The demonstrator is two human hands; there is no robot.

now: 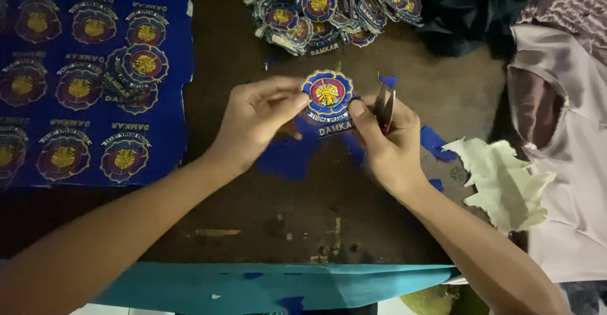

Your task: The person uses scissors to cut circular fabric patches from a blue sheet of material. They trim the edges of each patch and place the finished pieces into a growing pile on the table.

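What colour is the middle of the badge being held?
Red with a gold emblem, ringed in blue, on the badge; head view.

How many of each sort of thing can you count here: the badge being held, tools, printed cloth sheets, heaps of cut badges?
badge, between left hand and right hand: 1
scissors, in the right hand: 1
blue cloth sheet of uncut badges: 1
heap of cut badges: 1
Total: 4

A dark brown worktable (253, 220), worn and scratched, is seen from above under dim light. Its near edge is covered by a teal cloth (265, 286). At the right, pale fabric (569, 182) is draped beside the table.
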